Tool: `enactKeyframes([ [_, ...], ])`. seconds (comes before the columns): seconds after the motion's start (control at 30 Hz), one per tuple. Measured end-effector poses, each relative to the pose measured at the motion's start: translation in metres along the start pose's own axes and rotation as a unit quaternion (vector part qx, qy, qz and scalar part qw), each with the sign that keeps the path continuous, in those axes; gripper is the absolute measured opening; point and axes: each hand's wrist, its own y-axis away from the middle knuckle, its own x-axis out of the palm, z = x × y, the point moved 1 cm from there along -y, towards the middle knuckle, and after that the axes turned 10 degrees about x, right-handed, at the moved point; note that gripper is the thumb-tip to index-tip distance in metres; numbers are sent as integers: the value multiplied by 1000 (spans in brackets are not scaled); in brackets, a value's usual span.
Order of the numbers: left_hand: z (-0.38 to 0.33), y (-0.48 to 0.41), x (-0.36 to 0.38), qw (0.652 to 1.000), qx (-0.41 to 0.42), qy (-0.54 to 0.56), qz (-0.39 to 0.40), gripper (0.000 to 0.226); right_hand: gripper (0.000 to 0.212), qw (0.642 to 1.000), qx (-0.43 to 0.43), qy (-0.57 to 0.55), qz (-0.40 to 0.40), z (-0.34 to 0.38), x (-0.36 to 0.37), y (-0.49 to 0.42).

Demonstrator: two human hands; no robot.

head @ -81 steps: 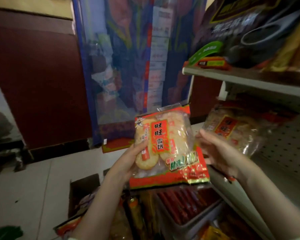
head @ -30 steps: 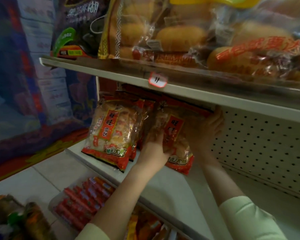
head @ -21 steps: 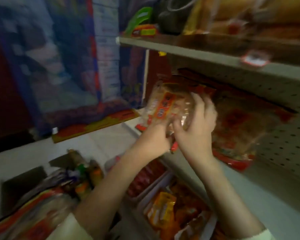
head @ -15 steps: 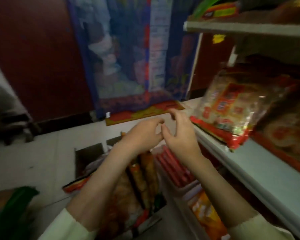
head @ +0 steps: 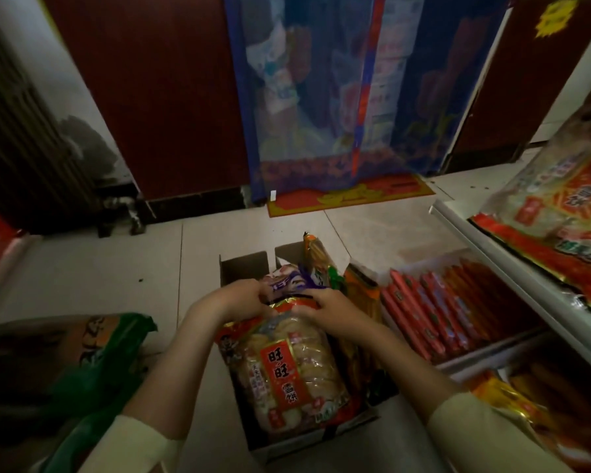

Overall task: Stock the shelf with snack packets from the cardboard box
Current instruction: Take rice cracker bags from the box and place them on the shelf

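Your fingertips are hidden: those of your left hand (head: 234, 300) curl under the top edge of the packet (head: 287, 367), and those of your right hand (head: 328, 307) fold over the same edge, so the exact closure of each grip cannot be read, though both are clenched on that top seam. The packet, a clear bag of rice crackers with a red label, lies on top inside the box (head: 243, 268), which sits on the floor (head: 116, 278) at the centre of your view. The box's near wall is cut off by your sleeves, and the goods beneath the packet are mostly covered. At 12 o'clock of your hands, a purple packet (head: 284, 283) and an orange packet (head: 316, 257) stand upright in the box; their print is too blurred to read. At 3 o'clock, a tray of red sticks (head: 434, 312) rests under the shelf (head: 512, 268). On the shelf, at 2 o'clock, a stocked packet (head: 560, 206) leans, cropped by the frame's right edge. At 9 o'clock, a green bag (head: 96, 356) lies in shadow, its contents unclear.
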Motion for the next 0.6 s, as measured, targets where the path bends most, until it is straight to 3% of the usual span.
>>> enactKeyframes([
  [0.23,-12,10,-6,996,41,55,-58,15,23,992,-19,-85,-89,-4,-7,10],
  [0.37,-40,19,-23,982,60,-5,-180,15,25,975,-42,-158,-151,4,-30,30],
  [0.43,-56,20,-33,953,78,-78,-284,38,22,952,-47,-233,-191,7,-50,44],
  [0.5,-77,23,-43,897,119,-108,-413,60,25,921,-53,-306,-238,8,-76,61],
  [0.6,-105,29,-48,811,122,-43,-570,86,30,871,-87,-361,-322,9,-115,82],
])
